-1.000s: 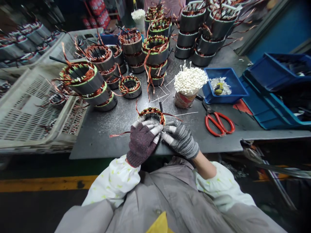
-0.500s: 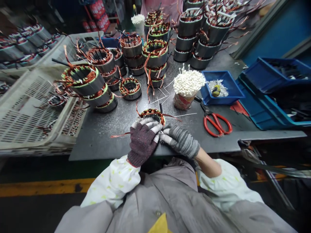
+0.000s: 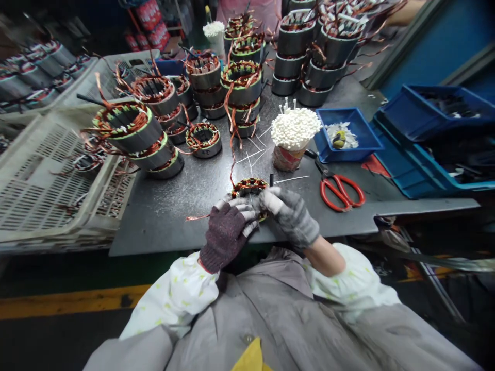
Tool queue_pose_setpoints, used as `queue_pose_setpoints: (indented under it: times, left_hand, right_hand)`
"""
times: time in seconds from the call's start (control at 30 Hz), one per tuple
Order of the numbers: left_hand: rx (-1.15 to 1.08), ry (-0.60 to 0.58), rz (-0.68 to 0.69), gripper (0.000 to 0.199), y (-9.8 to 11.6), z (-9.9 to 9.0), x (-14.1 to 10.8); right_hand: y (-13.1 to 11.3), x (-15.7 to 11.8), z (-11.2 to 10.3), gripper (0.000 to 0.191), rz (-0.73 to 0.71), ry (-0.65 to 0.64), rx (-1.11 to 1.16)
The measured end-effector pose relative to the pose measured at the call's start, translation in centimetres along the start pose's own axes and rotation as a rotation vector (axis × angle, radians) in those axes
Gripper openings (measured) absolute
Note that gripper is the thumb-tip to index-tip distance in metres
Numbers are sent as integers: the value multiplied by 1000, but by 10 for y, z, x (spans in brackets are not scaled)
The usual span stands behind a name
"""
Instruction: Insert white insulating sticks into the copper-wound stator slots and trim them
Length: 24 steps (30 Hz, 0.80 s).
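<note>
A small motor stator (image 3: 250,184) with copper windings rests on the dark metal tabletop, close to its front edge. My left hand (image 3: 227,229), in a dark maroon glove with pale fingertips, is closed around the stator's near left side. At the right side of the same ring, my right hand (image 3: 293,215), in a grey glove, has thumb and fingers pinched together; what lies in the pinch is hidden. A black sleeve (image 3: 271,179) stands up by the right fingertips. One copper lead rises at the stator's far left, and another lies out to the left.
Stacked stators (image 3: 242,85) stand behind, beside a single stator (image 3: 203,140). A cup of white-tipped sticks (image 3: 288,157), red-handled scissors (image 3: 342,193) and a blue bin (image 3: 350,154) are to the right. Plastic crates (image 3: 34,180) flank the left; loose white sticks (image 3: 251,154) lie on the table.
My right hand has shifted from the stator's near side up to its right side. The stator appears slightly turned and farther right. My left hand stays on it.
</note>
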<state>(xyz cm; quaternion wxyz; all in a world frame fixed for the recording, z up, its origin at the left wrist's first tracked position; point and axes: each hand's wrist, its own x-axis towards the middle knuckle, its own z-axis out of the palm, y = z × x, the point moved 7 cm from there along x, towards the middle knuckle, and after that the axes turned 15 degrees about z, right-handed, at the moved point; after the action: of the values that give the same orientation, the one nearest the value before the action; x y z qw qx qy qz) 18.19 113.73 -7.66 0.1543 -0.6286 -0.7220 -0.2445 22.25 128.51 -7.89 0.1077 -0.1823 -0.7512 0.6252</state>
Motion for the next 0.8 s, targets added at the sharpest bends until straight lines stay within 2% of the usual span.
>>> queue_pose_setpoints:
  times: [0.07, 0.13, 0.17, 0.23, 0.3, 0.4, 0.5, 0.57, 0.63, 0.73, 0.8]
  left_hand:
    - [27, 14, -4, 19, 9, -3, -2]
    - [99, 78, -35, 24, 14, -11, -8]
    - [130, 110, -56, 25, 14, -14, -11]
    - [146, 120, -86, 22, 11, -18, -14]
    - [103, 47, -73, 18, 4, -17, -12]
    - [49, -152, 32, 19, -7, -14, 1]
    - [30, -299, 245, 19, -10, -13, 19]
    - [36, -310, 372, 21, -9, -13, 30]
    - [38, -273, 477, 22, -8, -13, 37]
    - [61, -185, 594, 21, -3, -12, 36]
    - [89, -131, 612, 22, 2, -14, 30]
  right_hand:
    - [0, 6, -5, 30, -8, -7, 41]
    - [2, 0, -13, 21, -94, 48, 57]
    - [3, -8, -16, 19, -155, 93, 18]
    - [9, -24, -14, 30, -244, 149, -129]
    - [17, -30, -2, 26, -256, 124, -307]
    - [21, -18, 6, 23, -243, 65, -417]
    - [16, 10, 7, 27, -289, -141, -409]
    - [11, 26, 8, 26, -335, -358, -375]
    - [9, 40, 8, 23, -345, -513, -313]
    - [11, 55, 10, 23, -301, -595, -204]
    - [15, 57, 13, 24, -280, -603, -153]
